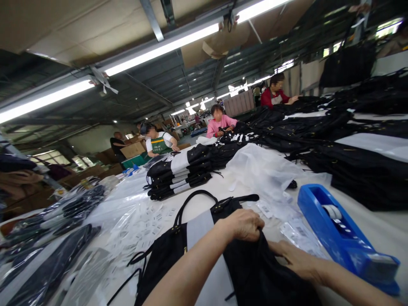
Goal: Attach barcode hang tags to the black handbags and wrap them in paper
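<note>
A black handbag (162, 250) with gold-coloured fittings lies on the table in front of me, a pale grey band (200, 227) across it. Its looped handle points away from me. My left hand (244, 224) reaches over the bag, fingers closed on a fold of its black fabric. Close by on the right, my right hand (290, 257) holds the bag's edge from the side; its fingertips are partly hidden by the cloth. A blue tape dispenser (339, 238) stands just right of my right hand.
Banded black bags (180, 170) are stacked beyond. Clear plastic (259, 168) and small printed labels (143, 225) lie around the bag. Plastic-wrapped bags (54, 263) are at left, a large heap of black bags (357, 170) at right. Several co-workers (219, 123) are across the table.
</note>
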Demonstrator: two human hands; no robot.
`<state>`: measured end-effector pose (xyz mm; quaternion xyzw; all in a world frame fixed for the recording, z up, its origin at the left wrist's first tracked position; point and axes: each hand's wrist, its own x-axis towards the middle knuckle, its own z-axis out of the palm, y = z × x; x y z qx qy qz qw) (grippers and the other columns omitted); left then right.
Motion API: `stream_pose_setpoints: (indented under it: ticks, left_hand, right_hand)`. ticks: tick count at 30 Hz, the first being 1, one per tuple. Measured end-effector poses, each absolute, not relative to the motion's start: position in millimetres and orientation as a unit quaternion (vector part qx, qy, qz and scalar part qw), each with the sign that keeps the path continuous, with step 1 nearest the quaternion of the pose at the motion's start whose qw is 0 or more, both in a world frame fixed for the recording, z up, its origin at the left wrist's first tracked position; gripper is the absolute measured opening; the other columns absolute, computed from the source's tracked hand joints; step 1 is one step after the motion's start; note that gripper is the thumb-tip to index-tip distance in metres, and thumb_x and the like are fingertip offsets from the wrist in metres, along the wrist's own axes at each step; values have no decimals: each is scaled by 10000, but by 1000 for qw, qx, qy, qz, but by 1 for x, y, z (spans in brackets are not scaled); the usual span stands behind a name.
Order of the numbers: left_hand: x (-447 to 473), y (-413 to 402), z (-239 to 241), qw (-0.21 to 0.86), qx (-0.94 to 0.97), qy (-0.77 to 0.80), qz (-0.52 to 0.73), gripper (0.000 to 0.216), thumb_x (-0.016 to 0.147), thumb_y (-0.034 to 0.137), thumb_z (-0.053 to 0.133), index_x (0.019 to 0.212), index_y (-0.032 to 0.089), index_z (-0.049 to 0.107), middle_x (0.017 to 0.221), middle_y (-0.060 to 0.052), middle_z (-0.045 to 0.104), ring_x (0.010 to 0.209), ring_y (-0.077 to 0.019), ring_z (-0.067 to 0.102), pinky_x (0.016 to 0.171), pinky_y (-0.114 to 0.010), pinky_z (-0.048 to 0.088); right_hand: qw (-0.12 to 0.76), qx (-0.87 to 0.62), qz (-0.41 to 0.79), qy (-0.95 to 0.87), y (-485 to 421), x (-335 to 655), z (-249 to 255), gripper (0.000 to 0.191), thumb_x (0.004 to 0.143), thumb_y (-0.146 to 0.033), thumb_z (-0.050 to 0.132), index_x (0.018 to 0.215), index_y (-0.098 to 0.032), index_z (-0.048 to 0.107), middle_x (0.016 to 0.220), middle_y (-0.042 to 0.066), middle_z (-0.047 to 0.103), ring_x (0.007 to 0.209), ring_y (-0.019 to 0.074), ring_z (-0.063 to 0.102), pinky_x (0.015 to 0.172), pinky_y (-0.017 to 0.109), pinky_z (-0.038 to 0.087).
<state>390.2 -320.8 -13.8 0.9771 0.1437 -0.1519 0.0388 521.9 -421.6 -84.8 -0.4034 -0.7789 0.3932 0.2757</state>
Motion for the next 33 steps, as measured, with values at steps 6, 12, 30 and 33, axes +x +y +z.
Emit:
stream_pose_setpoints:
  ticks: [6, 12, 30, 33]
  left_hand:
    - [387, -318, -21, 30, 977, 169, -125, 170, 689, 182, 446, 767, 188, 598, 820, -36, 626, 824, -173, 556, 674, -252, 447]
    - [391, -320, -26, 12, 975, 192, -114, 175, 664, 163, 444, 735, 182, 602, 789, -45, 632, 778, -175, 560, 648, -257, 449]
    - [415, -336, -62, 2, 966, 218, -135, 176, 633, 194, 480, 724, 165, 628, 786, -77, 646, 781, -215, 557, 700, -333, 423]
    - [416, -339, -66, 7, 965, 224, -136, 184, 647, 198, 470, 741, 171, 625, 821, -75, 647, 806, -214, 555, 720, -343, 415]
  right_hand:
    - [274, -366, 519, -722, -428, 532, -95, 338, 773, -457, 467, 677, -169, 615, 693, 5, 558, 738, 176, 500, 778, 313, 401]
    - [357, -339, 623, -608, -447, 535, -97, 433, 738, -424, 530, 460, -141, 357, 596, -23, 371, 637, 96, 351, 600, 224, 303]
    - [295, -501, 576, -575, -460, 522, -97, 234, 697, -344, 471, 556, -170, 405, 550, -34, 302, 527, 80, 296, 479, 206, 272]
    - [307, -506, 549, -590, -454, 522, -107, 185, 698, -327, 483, 623, -162, 520, 589, -17, 426, 578, 105, 397, 551, 224, 355]
